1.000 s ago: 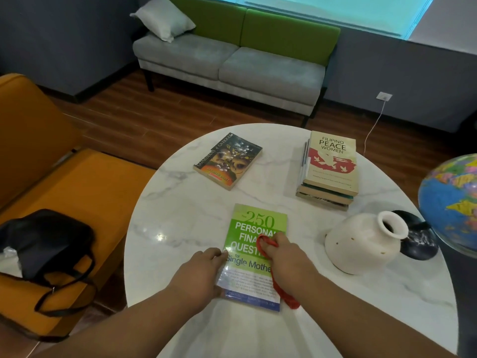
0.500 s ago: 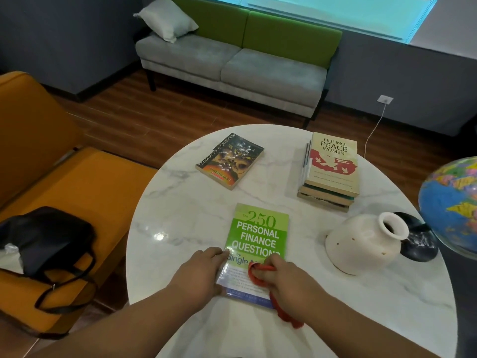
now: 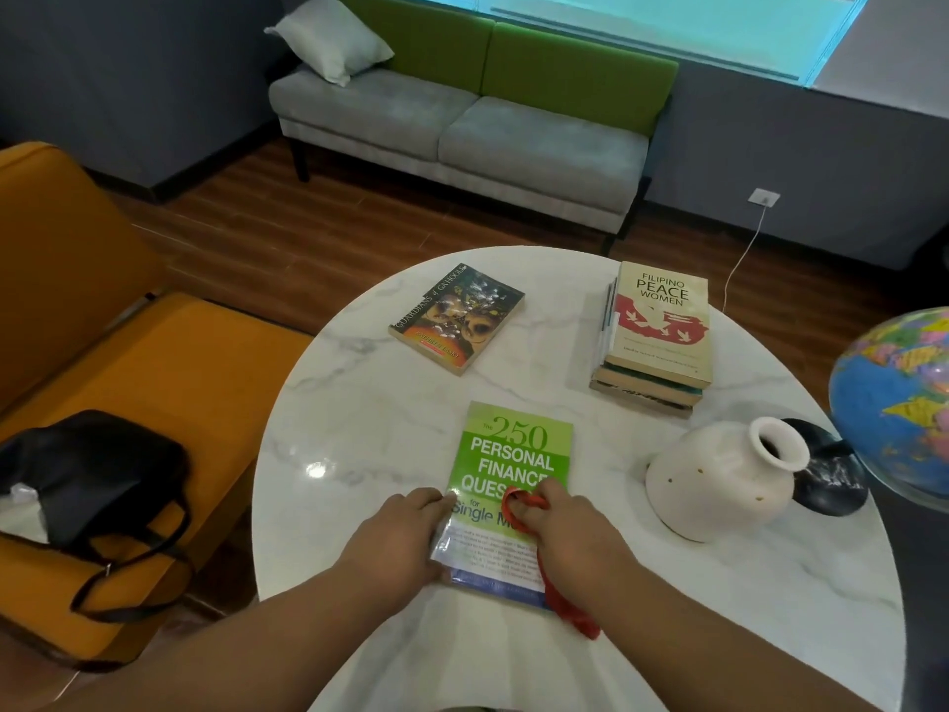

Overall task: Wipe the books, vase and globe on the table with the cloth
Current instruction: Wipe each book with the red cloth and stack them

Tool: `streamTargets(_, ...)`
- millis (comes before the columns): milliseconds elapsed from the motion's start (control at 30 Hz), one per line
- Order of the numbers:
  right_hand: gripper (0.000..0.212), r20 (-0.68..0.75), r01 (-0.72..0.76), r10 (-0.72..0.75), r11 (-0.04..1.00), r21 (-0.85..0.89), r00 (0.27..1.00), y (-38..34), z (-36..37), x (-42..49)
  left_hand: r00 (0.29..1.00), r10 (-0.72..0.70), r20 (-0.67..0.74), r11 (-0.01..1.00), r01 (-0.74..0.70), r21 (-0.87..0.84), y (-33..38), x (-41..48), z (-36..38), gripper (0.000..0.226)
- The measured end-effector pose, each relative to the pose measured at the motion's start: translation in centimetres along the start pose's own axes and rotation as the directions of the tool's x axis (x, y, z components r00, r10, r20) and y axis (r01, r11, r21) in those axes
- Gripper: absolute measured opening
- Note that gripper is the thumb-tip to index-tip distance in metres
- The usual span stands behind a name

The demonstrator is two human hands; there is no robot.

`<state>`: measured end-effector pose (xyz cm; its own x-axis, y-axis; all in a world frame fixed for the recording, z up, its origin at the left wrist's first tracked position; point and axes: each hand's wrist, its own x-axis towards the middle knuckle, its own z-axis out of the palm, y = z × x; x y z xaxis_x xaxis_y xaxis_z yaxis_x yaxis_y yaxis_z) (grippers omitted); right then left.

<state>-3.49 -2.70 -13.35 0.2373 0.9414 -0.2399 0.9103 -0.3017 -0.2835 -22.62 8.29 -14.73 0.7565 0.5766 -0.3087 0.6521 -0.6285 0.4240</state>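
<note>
my left hand (image 3: 398, 544): flat on the green book (image 3: 513, 470), pinning its left edge near the table (image 3: 359, 429) front
my right hand (image 3: 575, 539): pressing the red cloth (image 3: 529, 511) onto the cover
vase (image 3: 719, 480): tipped, right side

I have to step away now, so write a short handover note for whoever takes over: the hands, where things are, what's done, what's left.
Left hand: flat on the left edge of the green finance book, steadying it.
Right hand: closed on the red cloth, pressing it on that cover.
Elsewhere on the marble table: a dark paperback at the far left, a book stack at the far right, the white vase on its side, the globe at the right edge.
Done: cannot tell.
Left: at least finish this book.
</note>
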Motion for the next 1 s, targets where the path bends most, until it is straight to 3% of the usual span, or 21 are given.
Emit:
streamTargets(67, 0.020, 0.107, 0.054, -0.060, 0.997, 0.060, 0.992, -1.5, 0.3, -1.5, 1.000, -0.005, -0.010, 1.000, 0.005, -0.015, 0.0, 0.0, 0.1, 0.082)
streamTargets(133, 0.028, 0.233, 0.149, -0.155, 0.988, 0.043, 0.960, -2.1, 1.0, -3.2, 1.000, -0.014, -0.028, 0.999, 0.013, -0.035, 0.0, -0.1, 0.1, 0.082)
streamTargets(233, 0.025, 0.161, 0.160, -0.171, 0.984, 0.081, 0.972, -1.1, 0.7, -2.0, 0.997, -0.043, -0.063, 0.999, 0.042, -0.024, -0.1, -0.4, 0.2, 0.082)
streamTargets(333, 0.006, 0.016, 0.138, -0.138, 0.988, -0.062, 0.990, -0.7, 0.1, -0.4, 0.993, -0.071, -0.090, 0.997, 0.071, -0.010, -0.5, -0.7, 0.4, 0.076)
streamTargets(400, 0.029, 0.084, 0.101, -0.103, 0.995, 0.019, 0.991, -1.5, 1.0, -1.2, 0.993, -0.073, -0.094, 0.997, 0.072, -0.013, -0.6, -0.9, 0.6, 0.073)
streamTargets(467, 0.050, 0.213, 0.199, -0.181, 0.977, -0.070, 0.960, -2.3, 2.2, -2.1, 0.992, -0.076, -0.098, 0.997, 0.074, -0.022, -0.8, -1.0, 0.7, 0.074)
streamTargets(533, 0.047, 0.211, 0.228, -0.221, 0.974, -0.010, 0.952, -2.4, 2.4, -2.1, 0.992, -0.077, -0.096, 0.997, 0.075, -0.024, -0.9, -1.0, 0.7, 0.073)
streamTargets(667, 0.028, 0.037, 0.143, -0.145, 0.988, 0.061, 0.989, -2.4, 1.0, 0.2, 0.995, -0.076, -0.062, 0.996, 0.073, -0.053, -1.2, -0.7, 0.7, 0.071)
streamTargets(767, 0.037, 0.116, 0.083, -0.090, 0.994, 0.069, 0.989, -3.9, 0.6, -0.4, 0.998, -0.062, -0.022, 0.995, 0.061, -0.073, -1.8, -0.7, 0.6, 0.070)
streamTargets(867, 0.038, 0.208, 0.190, -0.204, 0.978, 0.086, 0.956, -4.5, 1.7, -1.8, 0.998, -0.050, 0.034, 0.997, 0.052, -0.062, -2.3, -0.4, 0.3, 0.071)
streamTargets(933, 0.031, 0.170, 0.313, -0.315, 0.949, 0.038, 0.934, -4.0, 1.9, -0.7, 0.998, -0.045, 0.040, 0.997, 0.047, -0.059, -2.4, -0.3, 0.1, 0.070)
streamTargets(1000, 0.045, 0.115, 0.351, -0.345, 0.935, -0.043, 0.932, -3.3, 1.8, 1.3, 0.999, -0.041, 0.035, 0.998, 0.043, -0.047, -2.2, -0.3, 0.1, 0.069)
